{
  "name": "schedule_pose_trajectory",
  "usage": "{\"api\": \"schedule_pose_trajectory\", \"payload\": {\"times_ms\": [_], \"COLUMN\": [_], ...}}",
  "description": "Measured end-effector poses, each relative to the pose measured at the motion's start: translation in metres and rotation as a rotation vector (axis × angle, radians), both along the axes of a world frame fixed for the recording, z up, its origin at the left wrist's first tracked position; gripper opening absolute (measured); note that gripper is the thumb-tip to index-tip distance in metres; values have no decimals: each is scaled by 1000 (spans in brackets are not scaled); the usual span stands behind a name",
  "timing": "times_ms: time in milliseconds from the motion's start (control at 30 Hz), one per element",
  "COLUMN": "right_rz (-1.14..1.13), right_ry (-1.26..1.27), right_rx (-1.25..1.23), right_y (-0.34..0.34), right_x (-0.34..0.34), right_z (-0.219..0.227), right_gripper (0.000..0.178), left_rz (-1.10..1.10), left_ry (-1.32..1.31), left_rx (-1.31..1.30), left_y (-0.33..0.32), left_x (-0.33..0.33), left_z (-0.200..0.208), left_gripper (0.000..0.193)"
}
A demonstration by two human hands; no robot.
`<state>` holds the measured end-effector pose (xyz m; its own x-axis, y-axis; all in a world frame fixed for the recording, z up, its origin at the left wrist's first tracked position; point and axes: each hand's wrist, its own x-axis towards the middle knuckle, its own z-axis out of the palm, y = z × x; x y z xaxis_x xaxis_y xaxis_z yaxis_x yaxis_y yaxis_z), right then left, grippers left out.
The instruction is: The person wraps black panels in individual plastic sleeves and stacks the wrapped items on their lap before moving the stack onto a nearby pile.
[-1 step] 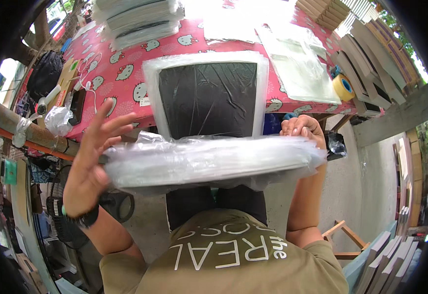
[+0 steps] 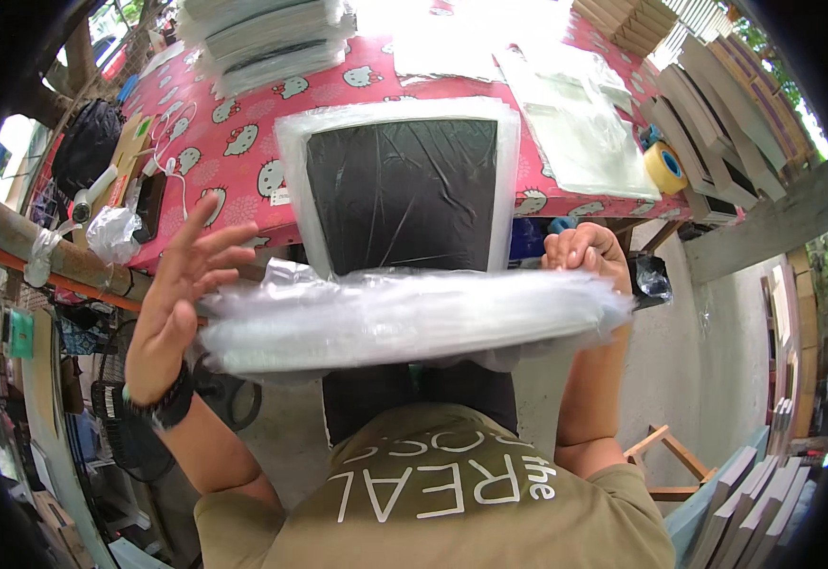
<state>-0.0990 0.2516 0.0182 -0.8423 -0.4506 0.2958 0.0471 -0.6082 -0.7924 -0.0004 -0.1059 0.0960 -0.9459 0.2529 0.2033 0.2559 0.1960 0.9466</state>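
Observation:
In front of my body hangs a blurred bundle of clear plastic sheets or sleeves (image 2: 414, 321), seen edge-on. At its right end, my right hand (image 2: 585, 254) has its fingers closed on the upper edge. Beside the left end is my left hand (image 2: 182, 294), open with fingers spread; a dark band circles the wrist. Whether its thumb touches the plastic I cannot tell. Just beyond the bundle, a black flat panel with a white border, wrapped in clear plastic (image 2: 400, 185), lies over the table's near edge. Its near end is hidden by the bundle.
The pink patterned table (image 2: 239, 204) carries a tall stack of plastic-wrapped pieces (image 2: 276, 43) at back left. To the right lie clear plastic sleeves (image 2: 589, 142) and a yellow tape roll (image 2: 663, 169). A fan (image 2: 125, 417) stands at lower left, and frames (image 2: 751, 503) lean at lower right.
The bundle's left end has dropped slightly. My left thumb has shifted up a little from beside it. My right hand stays about where it was.

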Motion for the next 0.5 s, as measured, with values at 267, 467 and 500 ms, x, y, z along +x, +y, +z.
{"api": "schedule_pose_trajectory", "payload": {"times_ms": [267,467,500], "right_rz": [172,-372,-472], "right_ry": [148,-105,-159], "right_rx": [14,79,56], "right_y": [2,-5,-10], "right_x": [-4,-6,-9], "right_z": [-2,-7,-9], "right_gripper": [23,27,33], "left_rz": [-195,148,307], "left_ry": [-449,-146,-63], "left_rx": [140,453,366], "left_y": [-33,5,12], "left_x": [22,19,12], "left_z": [-89,-97,-102], "left_gripper": [46,63,46]}}
